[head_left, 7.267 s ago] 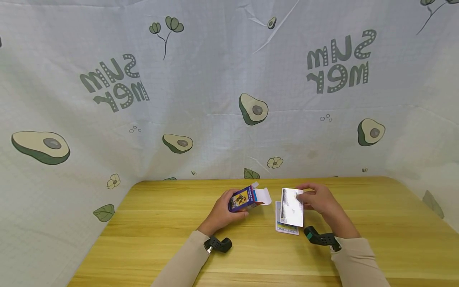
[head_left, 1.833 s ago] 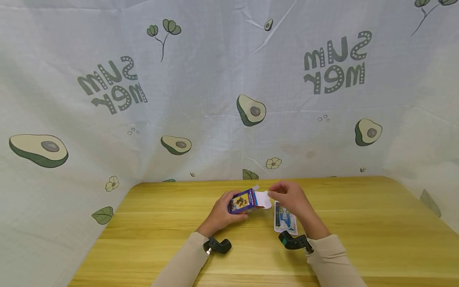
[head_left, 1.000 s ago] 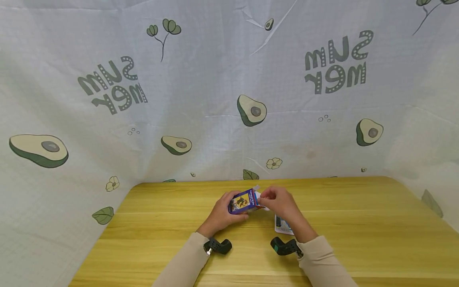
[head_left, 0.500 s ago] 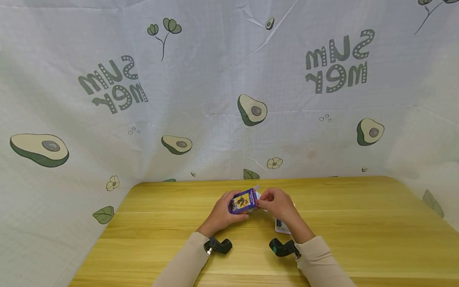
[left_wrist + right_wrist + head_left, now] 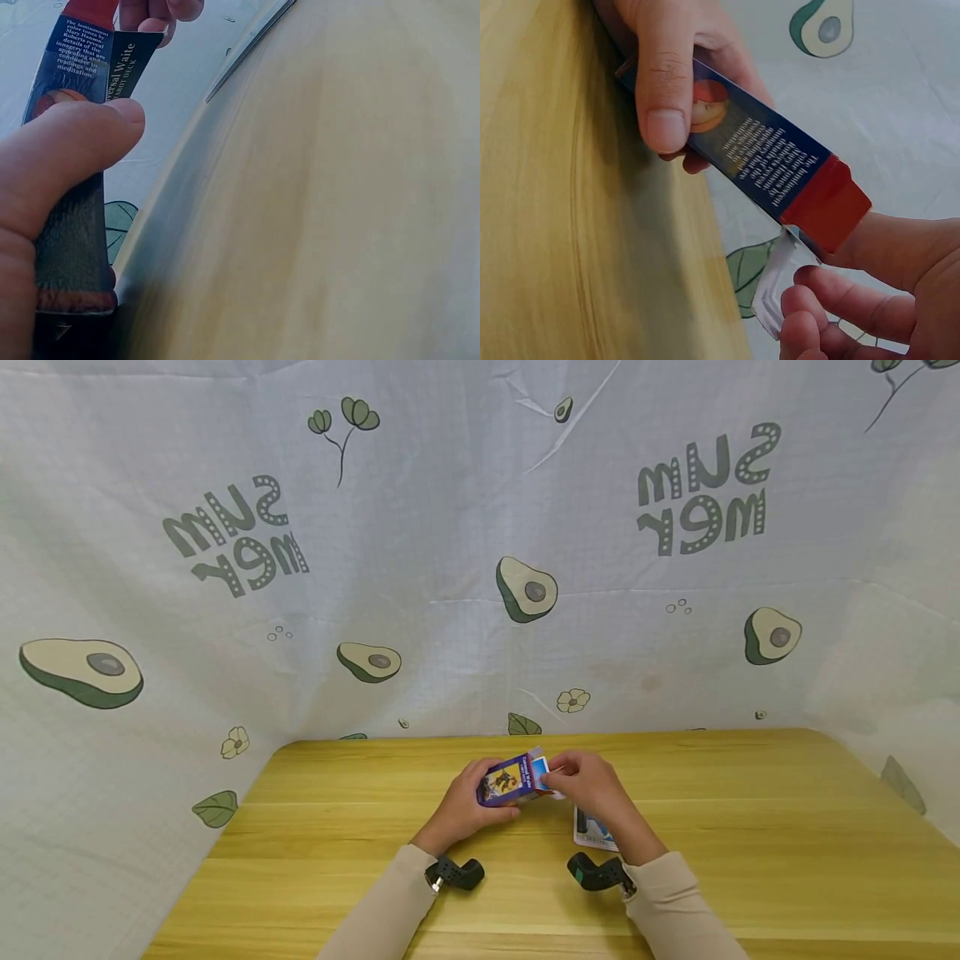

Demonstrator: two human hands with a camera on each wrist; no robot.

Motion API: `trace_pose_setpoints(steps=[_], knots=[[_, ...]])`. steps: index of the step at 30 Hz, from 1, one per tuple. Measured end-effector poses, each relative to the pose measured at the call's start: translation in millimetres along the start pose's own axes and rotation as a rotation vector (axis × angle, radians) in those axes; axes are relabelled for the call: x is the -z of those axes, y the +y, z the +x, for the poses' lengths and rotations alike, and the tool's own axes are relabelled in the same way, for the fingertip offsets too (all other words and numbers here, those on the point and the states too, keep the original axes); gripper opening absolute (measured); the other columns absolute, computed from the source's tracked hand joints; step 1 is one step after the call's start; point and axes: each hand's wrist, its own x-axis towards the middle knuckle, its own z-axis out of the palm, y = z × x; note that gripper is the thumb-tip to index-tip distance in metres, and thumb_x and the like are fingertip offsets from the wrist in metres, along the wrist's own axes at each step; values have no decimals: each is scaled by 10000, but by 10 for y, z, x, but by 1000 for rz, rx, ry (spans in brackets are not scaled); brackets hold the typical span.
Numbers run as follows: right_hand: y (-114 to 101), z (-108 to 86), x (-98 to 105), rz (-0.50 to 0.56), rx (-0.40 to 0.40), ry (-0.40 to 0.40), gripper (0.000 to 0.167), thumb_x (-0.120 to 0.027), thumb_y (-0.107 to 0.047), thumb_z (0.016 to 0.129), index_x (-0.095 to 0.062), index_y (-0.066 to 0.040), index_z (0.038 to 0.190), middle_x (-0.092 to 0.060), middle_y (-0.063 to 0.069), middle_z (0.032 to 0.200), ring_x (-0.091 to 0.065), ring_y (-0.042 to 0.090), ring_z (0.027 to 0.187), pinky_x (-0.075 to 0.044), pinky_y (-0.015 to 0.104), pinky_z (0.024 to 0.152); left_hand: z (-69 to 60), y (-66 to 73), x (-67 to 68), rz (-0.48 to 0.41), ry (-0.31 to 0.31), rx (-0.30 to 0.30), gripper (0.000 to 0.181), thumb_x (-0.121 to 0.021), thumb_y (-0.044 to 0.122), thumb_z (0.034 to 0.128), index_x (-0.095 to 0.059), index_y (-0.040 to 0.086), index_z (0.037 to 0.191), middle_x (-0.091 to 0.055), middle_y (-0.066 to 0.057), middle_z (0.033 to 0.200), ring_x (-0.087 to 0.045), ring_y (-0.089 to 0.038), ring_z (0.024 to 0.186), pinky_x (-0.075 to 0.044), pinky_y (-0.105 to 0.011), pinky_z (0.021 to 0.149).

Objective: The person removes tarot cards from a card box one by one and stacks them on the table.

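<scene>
My left hand (image 5: 467,802) grips a purple tarot card box (image 5: 502,782), held tilted above the table with its mouth toward the right. A card (image 5: 539,767) with a blue picture and white border sticks a little way out of the mouth. My right hand (image 5: 588,783) pinches at this card, its thumb lying on the card's face. In the right wrist view, the box's red side flap (image 5: 829,206) and white top flap (image 5: 775,285) stand out; the right fingers are beneath the mouth, the thumb hidden behind the box. Cards (image 5: 591,837) lie face up on the table, partly covered by the right forearm.
The wooden table (image 5: 337,860) runs back to a white cloth (image 5: 450,527) printed with avocados. Black wrist cameras (image 5: 457,873) are strapped at both sleeves.
Earlier the right hand held a shiny card over the table cards. It has since moved left to the box mouth, and a card now shows partly out. The left hand stays in place.
</scene>
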Motion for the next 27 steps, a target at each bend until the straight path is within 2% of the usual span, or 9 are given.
trace_pose_setpoints(steps=[8,17,27], knots=[[-3,-8,102,71,-31,-29,333,-686,-193,883,-627,21,1132,-672,133,967,-624,234,766,-539,347,665,-2,5,-1,-1,10,-6,701,-805,374,773,-469,201,1363,-517,1,1214,-508,-150,1031,-435,-332,889],[25,8,147,141,-42,-30,346,-681,-165,884,-607,38,1154,-688,180,983,-655,277,776,-545,358,666,-6,7,-2,-26,9,9,696,-809,357,773,-470,218,1365,-514,17,1224,-501,-150,1032,-429,-335,881],[50,20,233,215,-78,-30,355,-664,-156,895,-587,39,1181,-680,188,1004,-622,281,759,-537,348,695,-6,-3,0,-23,10,-5,697,-806,374,771,-477,213,1364,-524,9,1214,-506,-156,1032,-432,-337,887]])
